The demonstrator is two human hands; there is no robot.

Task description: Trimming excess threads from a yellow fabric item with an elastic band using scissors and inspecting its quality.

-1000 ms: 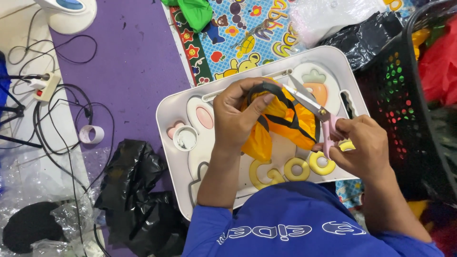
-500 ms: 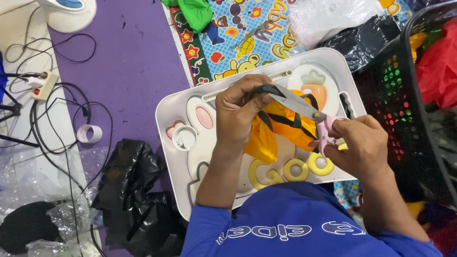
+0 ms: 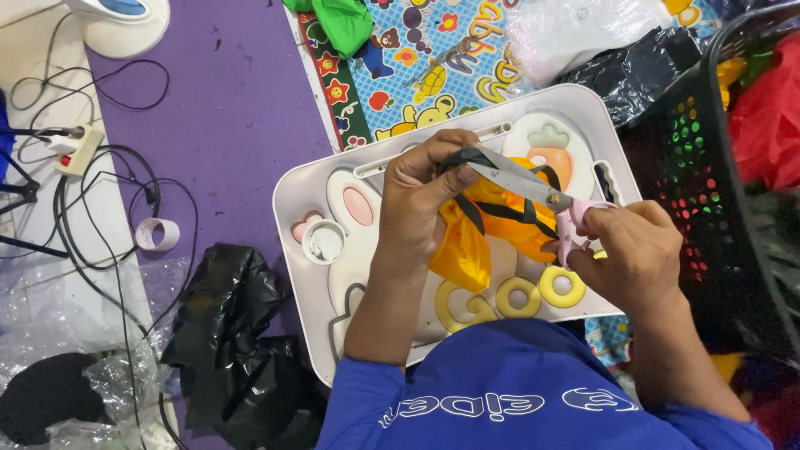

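While the left hand (image 3: 425, 196) pinches the orange bag (image 3: 487, 225), the right hand (image 3: 629, 250) grips pink-handled scissors (image 3: 533, 190).

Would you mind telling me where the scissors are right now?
In the head view, the scissors sit centre-right over the white tray, pink handles in the right hand, blades reaching the orange fabric held by the left hand.

- Single view: head-worn camera, looking steeply down over the wearer's blue-shirted chest, seen at 6 o'clock.
- Close range: white tray (image 3: 292, 208) fills centre frame, both hands over it.
- Floor mat runs to 12 o'clock, black basket (image 3: 708, 217) at 3 o'clock (cropped).
- No second view; nothing shared.
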